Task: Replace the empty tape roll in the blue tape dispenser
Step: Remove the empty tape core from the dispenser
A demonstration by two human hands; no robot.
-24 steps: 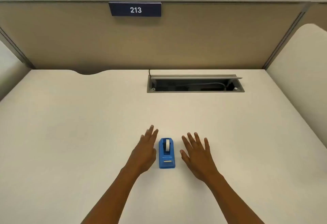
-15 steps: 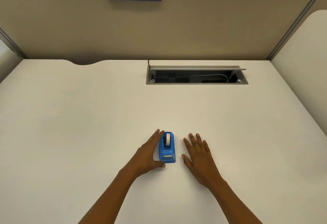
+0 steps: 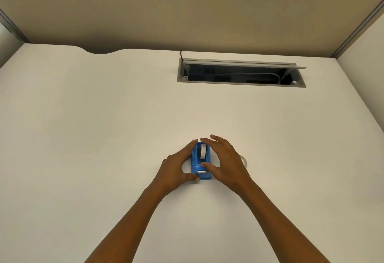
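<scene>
The blue tape dispenser [image 3: 196,164] stands on the white desk [image 3: 99,138], its cutter end toward me. A pale roll [image 3: 202,151] sits upright in its slot. My left hand [image 3: 174,169] clasps the dispenser's left side, fingers at the far end and thumb at the near corner. My right hand [image 3: 226,163] arches over the right side with fingers spread, thumb resting on the dispenser's top. A pale tape ring [image 3: 244,160] lies flat on the desk behind my right hand, mostly hidden by it.
A grey cable hatch [image 3: 241,73] with its lid raised is cut into the desk at the back right, with a cable inside. Beige partition walls [image 3: 187,13] close the desk at the back and both sides.
The view has tilted down. My left hand has closed around the dispenser's left side. My right hand has moved left from the desk onto the dispenser, uncovering part of a tape ring.
</scene>
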